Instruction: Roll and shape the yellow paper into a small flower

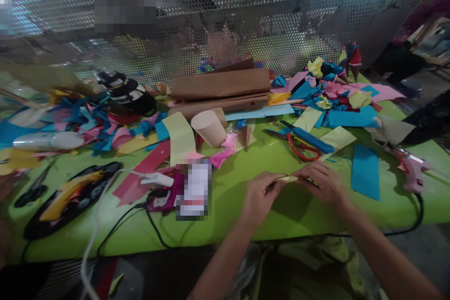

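Note:
Between both sets of fingertips, just above the green table [225, 225], is a small strip of pale yellow paper [287, 179]. My left hand [259, 197] pinches its left end, and my right hand [325, 185] closes on the right end. Most of the strip is hidden by the fingers. Beyond my hands lie red-handled scissors [303, 149] and a blue-handled cutter [312, 139]. A blue paper rectangle [365, 172] rests to the right of my right hand.
A pink glue gun [412, 168] with a black cord is at the right. Left stand a power strip [163, 199], a phone [194, 190] and a black tray [72, 201]. Brown paper rolls [221, 85] and coloured scraps line the back, before a perforated metal panel [225, 18].

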{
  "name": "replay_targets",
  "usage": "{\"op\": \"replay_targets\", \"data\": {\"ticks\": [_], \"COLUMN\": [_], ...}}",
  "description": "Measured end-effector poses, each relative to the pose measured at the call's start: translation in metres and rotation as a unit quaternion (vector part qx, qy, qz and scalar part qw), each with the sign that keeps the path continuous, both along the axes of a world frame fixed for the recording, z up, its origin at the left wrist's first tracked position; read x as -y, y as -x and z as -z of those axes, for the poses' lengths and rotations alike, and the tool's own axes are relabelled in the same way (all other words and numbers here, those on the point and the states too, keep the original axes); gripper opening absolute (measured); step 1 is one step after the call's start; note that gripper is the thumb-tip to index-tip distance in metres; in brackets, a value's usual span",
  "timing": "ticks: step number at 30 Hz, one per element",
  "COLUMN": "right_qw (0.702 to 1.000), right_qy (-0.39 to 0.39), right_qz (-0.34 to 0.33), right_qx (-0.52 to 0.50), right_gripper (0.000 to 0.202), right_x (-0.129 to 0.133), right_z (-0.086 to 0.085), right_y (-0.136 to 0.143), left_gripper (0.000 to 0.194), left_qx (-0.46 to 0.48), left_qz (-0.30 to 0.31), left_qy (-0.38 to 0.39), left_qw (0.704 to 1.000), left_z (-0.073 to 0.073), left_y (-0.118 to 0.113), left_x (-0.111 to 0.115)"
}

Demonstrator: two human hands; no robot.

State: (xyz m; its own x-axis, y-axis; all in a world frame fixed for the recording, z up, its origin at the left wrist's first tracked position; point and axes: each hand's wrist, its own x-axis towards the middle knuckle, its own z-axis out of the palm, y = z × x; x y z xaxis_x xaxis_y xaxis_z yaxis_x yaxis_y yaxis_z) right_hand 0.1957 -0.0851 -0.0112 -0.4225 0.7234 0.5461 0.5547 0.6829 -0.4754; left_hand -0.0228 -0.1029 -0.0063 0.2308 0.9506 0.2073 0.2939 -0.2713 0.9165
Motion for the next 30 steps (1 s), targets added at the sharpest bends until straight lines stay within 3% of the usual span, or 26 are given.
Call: {"op": "replay_targets", "data": {"ticks": [8,15,20,23,26,30], "right_qw": [0.999,0.997,0.997,0.996,0.994,0.991], "right_qy": [0.052,0.054,0.028,0.019,0.003,0.012], "right_qz": [0.01,0.023,0.033,0.032,0.029,0.027], "right_qx": [0.004,0.056,0.065,0.076,0.105,0.129], "right_gripper": [0.014,0.014,0.018,0.017,0.018,0.019], "right_x": [0.001,-0.008,-0.03,-0.042,-0.051,-0.057], "right_z": [-0.002,-0.034,-0.056,-0.063,-0.062,-0.044], "right_y": [0.001,0.0,-0.004,-0.006,-0.008,-0.009], "left_gripper": [0.021,0.024,0.025,0.025,0.026,0.026], "left_qx": [-0.052,-0.015,-0.064,-0.084,-0.101,-0.126], "left_qz": [-0.014,-0.005,0.048,0.041,0.034,0.024], "left_qy": [-0.055,-0.008,-0.055,-0.091,-0.116,-0.136], "left_qw": [0.997,1.0,0.995,0.991,0.988,0.982], "left_z": [-0.001,-0.015,-0.032,-0.04,-0.042,-0.029], "left_y": [-0.002,-0.004,-0.003,-0.002,-0.004,-0.007], "left_x": [-0.003,-0.02,-0.042,-0.053,-0.06,-0.064]}}
